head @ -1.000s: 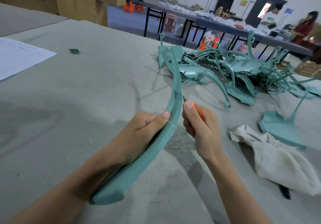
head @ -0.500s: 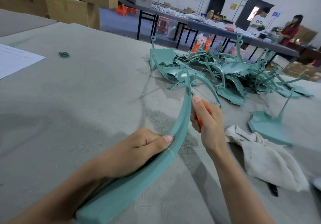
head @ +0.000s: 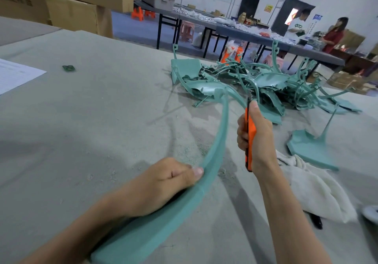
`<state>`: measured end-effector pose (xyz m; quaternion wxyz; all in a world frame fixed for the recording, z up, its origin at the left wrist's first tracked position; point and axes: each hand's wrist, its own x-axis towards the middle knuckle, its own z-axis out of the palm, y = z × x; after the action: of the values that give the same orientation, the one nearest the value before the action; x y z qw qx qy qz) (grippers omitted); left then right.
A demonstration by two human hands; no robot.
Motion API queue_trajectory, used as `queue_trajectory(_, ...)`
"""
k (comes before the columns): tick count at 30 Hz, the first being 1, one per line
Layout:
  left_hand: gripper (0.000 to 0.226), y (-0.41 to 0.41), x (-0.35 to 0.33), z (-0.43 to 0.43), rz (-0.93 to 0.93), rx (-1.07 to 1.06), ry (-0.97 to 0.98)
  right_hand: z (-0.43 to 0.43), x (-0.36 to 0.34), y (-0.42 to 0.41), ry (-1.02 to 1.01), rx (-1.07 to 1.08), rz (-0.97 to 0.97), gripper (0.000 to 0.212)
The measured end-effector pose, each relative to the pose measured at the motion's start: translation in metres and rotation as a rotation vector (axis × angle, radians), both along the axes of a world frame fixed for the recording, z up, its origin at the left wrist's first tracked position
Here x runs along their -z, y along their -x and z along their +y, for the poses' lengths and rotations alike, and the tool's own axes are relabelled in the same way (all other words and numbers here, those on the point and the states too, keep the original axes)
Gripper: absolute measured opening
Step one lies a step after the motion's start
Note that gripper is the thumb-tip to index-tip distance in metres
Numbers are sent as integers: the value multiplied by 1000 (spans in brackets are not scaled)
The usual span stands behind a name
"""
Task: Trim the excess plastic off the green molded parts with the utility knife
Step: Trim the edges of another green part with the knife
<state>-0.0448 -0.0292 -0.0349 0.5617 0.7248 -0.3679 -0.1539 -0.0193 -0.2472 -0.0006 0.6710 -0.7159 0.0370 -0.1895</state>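
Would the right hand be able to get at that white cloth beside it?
Probably yes: the white cloth lies just beside the right hand, nothing between them, though that hand grips the utility knife.

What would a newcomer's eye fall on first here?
The long curved green part, gripped by the left hand in the foreground, sweeps up the middle. Beside it, the right hand holds an orange utility knife upright. Behind them lies a tangled pile of green molded parts.
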Motion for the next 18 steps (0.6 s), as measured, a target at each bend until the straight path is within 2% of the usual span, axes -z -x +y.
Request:
queue_trajectory(3,53,-8,-2,1,-21,-380,34,10,4,6,-56,-130,53,57)
queue_trajectory(7,56,-17,-1,10,-302,-698,-75,49,12,22,70,-410,98,45)
queue_trajectory(11,54,-18,2,13,-465,-779,-197,77,17,30,163,-460,109,47)
queue_trajectory(15,52,-19,4,14,-535,-784,-232,75,14,30,42,-462,153,40)
queue_trajectory(18,55,-21,5,14,-543,-755,-236,71,13,31,32,-488,184,40)
